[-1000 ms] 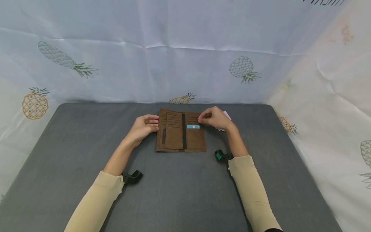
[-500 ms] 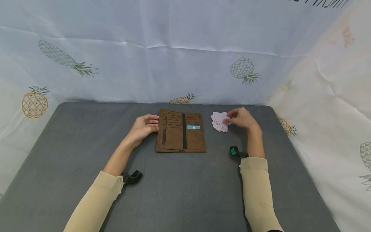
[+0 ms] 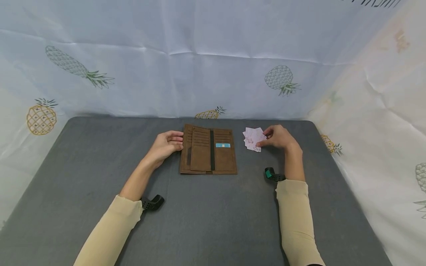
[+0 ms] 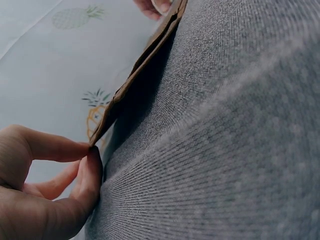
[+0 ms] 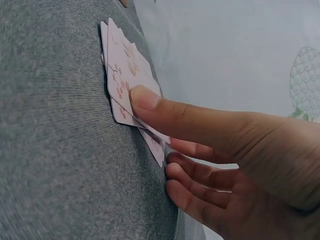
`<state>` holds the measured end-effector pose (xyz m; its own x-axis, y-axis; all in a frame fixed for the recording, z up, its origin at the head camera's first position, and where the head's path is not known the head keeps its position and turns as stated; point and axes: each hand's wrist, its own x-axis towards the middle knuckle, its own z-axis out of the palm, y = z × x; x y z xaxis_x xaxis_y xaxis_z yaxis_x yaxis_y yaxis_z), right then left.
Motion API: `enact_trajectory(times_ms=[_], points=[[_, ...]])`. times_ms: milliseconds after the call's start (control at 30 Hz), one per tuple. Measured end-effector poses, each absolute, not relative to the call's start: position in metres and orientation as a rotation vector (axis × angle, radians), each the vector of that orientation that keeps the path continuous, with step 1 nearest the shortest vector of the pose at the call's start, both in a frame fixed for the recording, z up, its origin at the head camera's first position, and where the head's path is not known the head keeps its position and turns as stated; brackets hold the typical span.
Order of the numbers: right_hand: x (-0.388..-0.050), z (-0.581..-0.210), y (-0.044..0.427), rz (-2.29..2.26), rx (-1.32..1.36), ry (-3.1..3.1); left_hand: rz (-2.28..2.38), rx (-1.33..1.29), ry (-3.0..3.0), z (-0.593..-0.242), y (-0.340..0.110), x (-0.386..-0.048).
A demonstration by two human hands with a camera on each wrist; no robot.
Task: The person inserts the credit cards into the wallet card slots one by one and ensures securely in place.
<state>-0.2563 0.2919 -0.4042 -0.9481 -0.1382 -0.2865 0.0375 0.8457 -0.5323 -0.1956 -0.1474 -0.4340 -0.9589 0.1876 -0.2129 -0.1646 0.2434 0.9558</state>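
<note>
I see the left hand (image 3: pixel 163 147) pinching the wallet (image 3: pixel 201 158) at centre frame; right of centre, the right hand (image 3: pixel 280 137) apparently pinches pink cards (image 3: pixel 252 138).

table (image 3: pixel 206 221) has grey cloth cover (image 3: pixel 83 155), rounded far corners. pale sheeting (image 3: pixel 219 29) hangs behind and along both sides, creased, printed with pineapples (image 3: pixel 279 77). black lettering (image 3: pixel 379 3) at upper right is partly cut off.

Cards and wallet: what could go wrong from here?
The cards overlap unevenly, so the right hand might drag extras along with the one under its thumb. The left hand pinches just the left edge of the wallet, so the opposite side could shift if bumped.
</note>
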Motion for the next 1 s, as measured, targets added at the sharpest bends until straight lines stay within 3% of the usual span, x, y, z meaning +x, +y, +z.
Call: enact_trajectory(times_ms=[500,1000], points=[[-0.263,-0.405,0.299,-1.278,-0.207,2.574,1.787,0.038,2.229,-0.434,-0.148,-0.195],[-0.266,-0.401,0.236,-1.761,-0.176,2.524,1.803,0.040,2.225,-0.436,-0.148,-0.195]])
